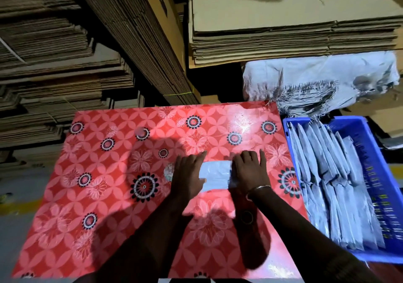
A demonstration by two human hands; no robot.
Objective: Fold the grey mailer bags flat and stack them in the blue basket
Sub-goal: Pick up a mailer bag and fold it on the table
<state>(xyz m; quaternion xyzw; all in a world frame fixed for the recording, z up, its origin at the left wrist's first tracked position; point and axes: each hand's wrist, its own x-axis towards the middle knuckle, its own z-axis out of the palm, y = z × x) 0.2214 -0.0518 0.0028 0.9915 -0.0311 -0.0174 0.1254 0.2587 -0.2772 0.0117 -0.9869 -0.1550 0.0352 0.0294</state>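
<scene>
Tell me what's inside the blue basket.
The blue basket holds folded grey mailer bags, packed on edge in overlapping rows. Its floor is covered, so whatever lies beneath them cannot be seen.

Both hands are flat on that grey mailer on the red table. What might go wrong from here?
1. The folded mailer is slick plastic held only by the flat left hand and right hand; it may spring open once they lift.
2. The blue basket is already packed with folded bags standing on edge, so squeezing in another could disturb the rows.
</scene>
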